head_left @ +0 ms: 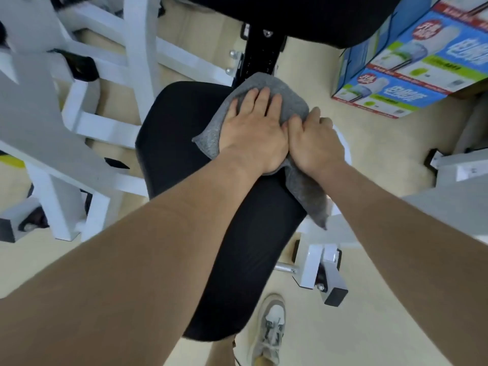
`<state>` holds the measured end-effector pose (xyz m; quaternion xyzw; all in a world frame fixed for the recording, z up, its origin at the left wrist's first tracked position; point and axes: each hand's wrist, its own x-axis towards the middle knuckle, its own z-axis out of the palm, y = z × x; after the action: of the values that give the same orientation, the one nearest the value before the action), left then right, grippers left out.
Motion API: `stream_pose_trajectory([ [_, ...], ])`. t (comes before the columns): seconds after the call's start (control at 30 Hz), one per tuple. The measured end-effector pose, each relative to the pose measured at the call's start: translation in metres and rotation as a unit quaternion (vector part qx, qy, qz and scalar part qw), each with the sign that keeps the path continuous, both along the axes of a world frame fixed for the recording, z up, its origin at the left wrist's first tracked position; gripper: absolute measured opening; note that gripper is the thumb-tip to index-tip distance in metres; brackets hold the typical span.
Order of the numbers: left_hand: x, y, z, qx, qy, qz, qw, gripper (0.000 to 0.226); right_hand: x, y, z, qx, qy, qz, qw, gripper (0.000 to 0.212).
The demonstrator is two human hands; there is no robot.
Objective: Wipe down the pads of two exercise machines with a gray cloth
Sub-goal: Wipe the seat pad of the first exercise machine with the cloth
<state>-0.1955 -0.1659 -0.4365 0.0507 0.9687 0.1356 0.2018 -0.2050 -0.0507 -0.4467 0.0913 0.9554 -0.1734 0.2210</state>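
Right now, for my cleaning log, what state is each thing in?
gray cloth, spread on the pad, one end hanging off its right edge.
seat pad, partly covered by the cloth.
left hand, flat, pressing the cloth.
right hand, fingers curled over the cloth at the pad's edge.

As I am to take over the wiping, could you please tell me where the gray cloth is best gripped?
Probably at the tail of the gray cloth that hangs off the right edge of the seat pad, coming from the right. The rest lies pressed under the left hand and right hand, so only that free hanging corner offers a pinchable grip.
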Motion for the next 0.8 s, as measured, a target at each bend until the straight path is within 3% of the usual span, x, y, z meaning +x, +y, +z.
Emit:
stream_pose_trajectory([
  [0.1,-0.012,-0.030,-0.003,-0.006,0.004,0.013,1.000,0.062,-0.011,-0.029,0.000,0.063,0.024,0.022,0.997,0.063],
  [0.23,-0.013,-0.097,-0.003,-0.041,0.021,0.071,0.996,0.061,-0.021,-0.101,0.005,0.019,0.044,0.117,0.992,0.060],
  [0.37,-0.008,-0.139,-0.002,0.071,-0.023,0.183,0.980,0.046,-0.027,-0.146,0.004,-0.011,0.068,0.177,0.982,0.054],
  [0.57,0.019,-0.150,-0.008,0.254,-0.060,0.347,0.901,0.039,-0.021,-0.170,0.006,-0.057,0.071,0.273,0.958,0.047],
  [0.8,0.088,-0.125,0.007,0.362,-0.004,0.457,0.812,0.039,0.029,-0.171,0.025,-0.083,0.079,0.398,0.910,0.048],
])
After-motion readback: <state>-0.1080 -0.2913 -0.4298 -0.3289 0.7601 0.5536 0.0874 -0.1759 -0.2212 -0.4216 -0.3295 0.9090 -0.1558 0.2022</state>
